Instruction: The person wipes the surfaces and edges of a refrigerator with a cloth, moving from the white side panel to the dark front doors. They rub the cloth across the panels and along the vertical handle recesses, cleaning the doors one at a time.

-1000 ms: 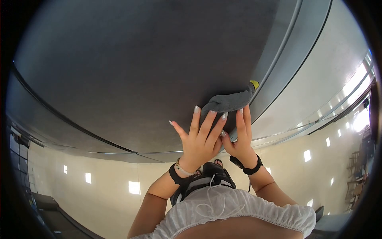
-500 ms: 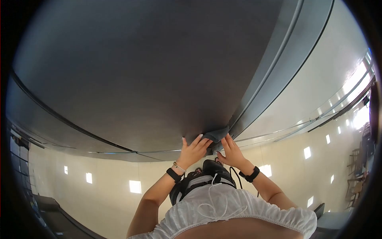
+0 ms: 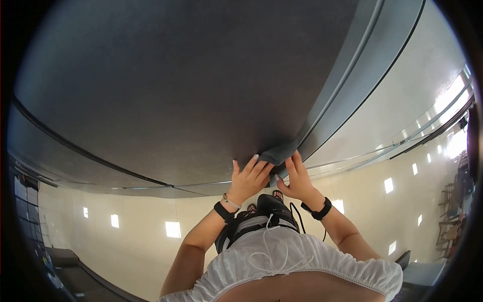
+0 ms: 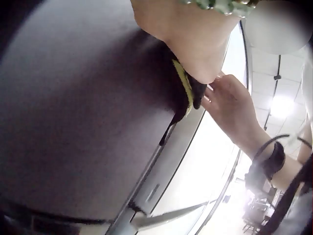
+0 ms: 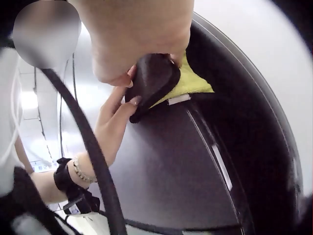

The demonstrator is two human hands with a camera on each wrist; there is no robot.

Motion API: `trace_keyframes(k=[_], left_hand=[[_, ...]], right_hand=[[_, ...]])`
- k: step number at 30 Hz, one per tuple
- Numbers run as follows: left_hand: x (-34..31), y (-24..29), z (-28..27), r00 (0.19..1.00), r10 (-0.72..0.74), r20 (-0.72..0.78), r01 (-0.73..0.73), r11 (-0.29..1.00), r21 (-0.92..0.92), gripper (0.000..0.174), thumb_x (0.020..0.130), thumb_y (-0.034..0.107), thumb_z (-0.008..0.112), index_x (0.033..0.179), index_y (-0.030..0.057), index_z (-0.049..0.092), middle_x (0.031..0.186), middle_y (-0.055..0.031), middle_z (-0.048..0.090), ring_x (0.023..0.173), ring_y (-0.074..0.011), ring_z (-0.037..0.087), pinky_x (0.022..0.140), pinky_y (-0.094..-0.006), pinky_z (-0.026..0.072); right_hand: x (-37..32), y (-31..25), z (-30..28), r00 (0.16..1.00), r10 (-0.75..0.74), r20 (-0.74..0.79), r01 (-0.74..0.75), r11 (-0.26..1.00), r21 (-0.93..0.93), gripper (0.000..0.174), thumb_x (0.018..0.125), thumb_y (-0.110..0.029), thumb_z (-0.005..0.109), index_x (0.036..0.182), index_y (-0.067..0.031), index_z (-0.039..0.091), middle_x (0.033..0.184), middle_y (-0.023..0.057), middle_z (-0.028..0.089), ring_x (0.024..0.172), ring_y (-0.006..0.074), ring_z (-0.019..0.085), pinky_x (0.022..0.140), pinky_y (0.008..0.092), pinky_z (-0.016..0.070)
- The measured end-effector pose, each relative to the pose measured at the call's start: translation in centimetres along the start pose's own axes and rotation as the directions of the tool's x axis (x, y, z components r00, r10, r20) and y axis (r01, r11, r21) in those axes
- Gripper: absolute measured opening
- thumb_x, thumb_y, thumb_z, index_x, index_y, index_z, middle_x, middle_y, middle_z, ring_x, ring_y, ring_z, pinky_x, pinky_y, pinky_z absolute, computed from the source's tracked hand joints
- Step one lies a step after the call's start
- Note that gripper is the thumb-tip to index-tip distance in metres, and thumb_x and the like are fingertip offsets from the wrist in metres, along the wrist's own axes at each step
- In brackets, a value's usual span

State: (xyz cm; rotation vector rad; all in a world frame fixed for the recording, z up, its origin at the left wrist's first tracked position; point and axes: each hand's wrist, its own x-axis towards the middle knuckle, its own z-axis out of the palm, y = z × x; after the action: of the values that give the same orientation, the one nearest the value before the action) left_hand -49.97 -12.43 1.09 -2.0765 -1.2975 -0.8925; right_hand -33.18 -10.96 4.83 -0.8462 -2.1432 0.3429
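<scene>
In the head view, the left hand point(image 3: 249, 177) and right hand point(image 3: 298, 178) lie side by side, straight fingers pressing a grey cloth point(image 3: 279, 152) against the dark panel point(image 3: 176, 90) at its right edge. The left wrist view shows the cloth's yellow side facing the panel under the left palm, with the right hand just beside it. In the right wrist view, the cloth is folded under the right palm and the left fingertips touch the fold.
</scene>
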Motion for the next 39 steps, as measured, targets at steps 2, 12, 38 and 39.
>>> trace_keyframes(k=[2,12,38,39], left_hand=[[-2.6,0.1,1.8,0.998,0.011,0.059,-0.01,1.0,-0.017,0.038,0.067,0.028,0.052,0.105,0.023,0.051,0.113,0.0047,0.042,0.113,-0.0129,0.032,0.088,-0.0537,0.0167],[-3.2,1.0,0.6,0.982,-0.013,0.187,0.013,1.0,0.0,0.038,0.068,0.029,0.053,0.104,0.0214,0.05,0.113,0.0019,0.041,0.114,-0.0173,0.03,0.086,-0.0587,0.0126],[-1.8,-2.7,-7.7,0.894,-0.428,-0.135,0.441,0.893,0.088,0.039,0.065,0.016,0.05,0.102,0.0026,0.049,0.111,-0.0121,0.044,0.111,-0.0293,0.034,0.092,-0.0571,0.0081],[-1.6,-2.5,-7.9,0.892,-0.433,-0.131,0.446,0.891,0.091,0.039,0.065,0.016,0.05,0.102,0.0026,0.049,0.111,-0.0121,0.044,0.111,-0.0293,0.034,0.092,-0.0571,0.0081]], right_hand=[[-1.8,1.8,1.9,0.997,0.025,0.077,-0.022,0.999,-0.031,0.064,0.061,-0.008,0.054,0.118,0.0043,0.026,0.12,0.0286,0.024,0.107,0.0414,0.034,0.084,0.0382,0.0366],[-2.6,2.2,2.5,0.993,-0.029,0.114,0.057,0.967,-0.25,0.068,0.063,-0.021,0.059,0.118,0.0018,0.028,0.121,0.0277,0.024,0.113,0.0402,0.026,0.089,0.0523,0.0218],[8.4,-5.8,4.3,0.83,-0.535,0.157,0.543,0.71,-0.448,0.023,0.072,-0.018,0.045,0.089,-0.007,0.056,0.11,0.0012,0.049,0.104,0.0112,0.044,0.063,0.0269,0.0414],[8.5,-6.1,3.9,0.829,-0.535,0.16,0.545,0.712,-0.442,0.023,0.072,-0.018,0.045,0.089,-0.007,0.056,0.11,0.0012,0.049,0.104,0.0112,0.044,0.063,0.0269,0.0414]])
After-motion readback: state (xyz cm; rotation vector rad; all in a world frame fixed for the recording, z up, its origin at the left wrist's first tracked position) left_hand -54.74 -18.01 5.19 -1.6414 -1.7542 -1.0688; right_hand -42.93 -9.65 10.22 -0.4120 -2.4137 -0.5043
